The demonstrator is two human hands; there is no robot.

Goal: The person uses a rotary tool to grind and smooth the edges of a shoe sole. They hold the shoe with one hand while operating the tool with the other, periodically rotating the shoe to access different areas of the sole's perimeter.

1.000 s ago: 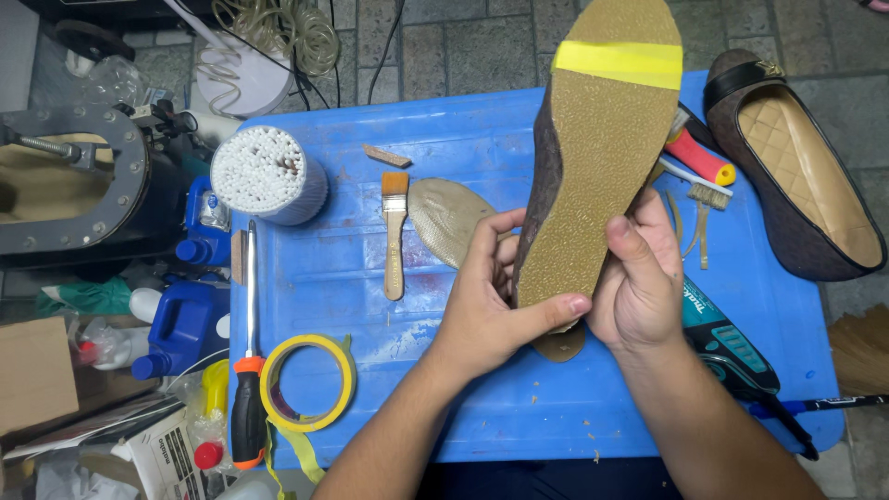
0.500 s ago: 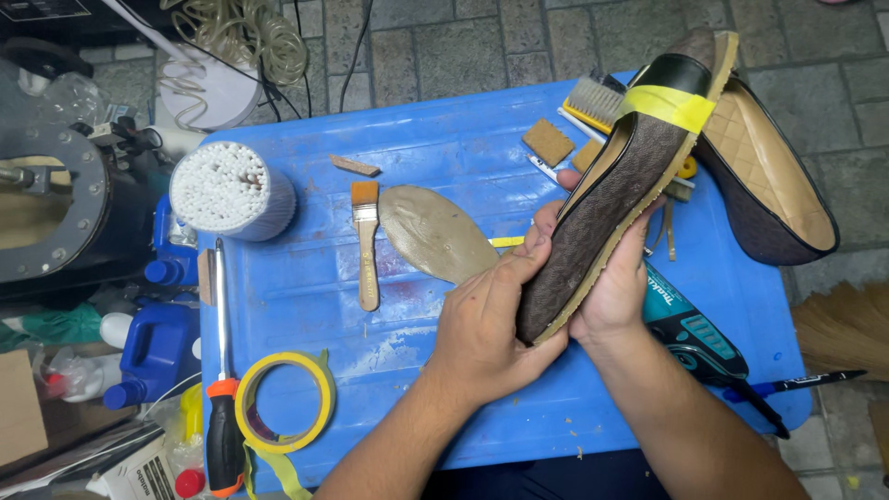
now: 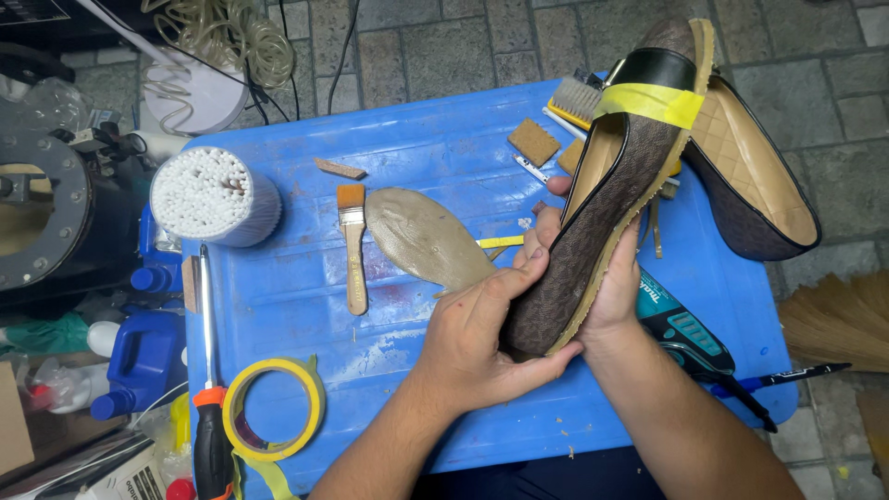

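You hold the brown flat shoe (image 3: pixel 619 199) on its side above the blue table (image 3: pixel 444 148), its toe banded with yellow tape (image 3: pixel 650 102). Since a moment ago you have turned it further, so its dark upper now faces you instead of the sole. Your left hand (image 3: pixel 483 338) cups the heel, thumb pressed along the side; your right hand (image 3: pixel 613 287) clamps from behind. Left of the shoe lie a loose insole (image 3: pixel 421 239) and a paintbrush (image 3: pixel 353 245); right of it, a second shoe (image 3: pixel 755 181).
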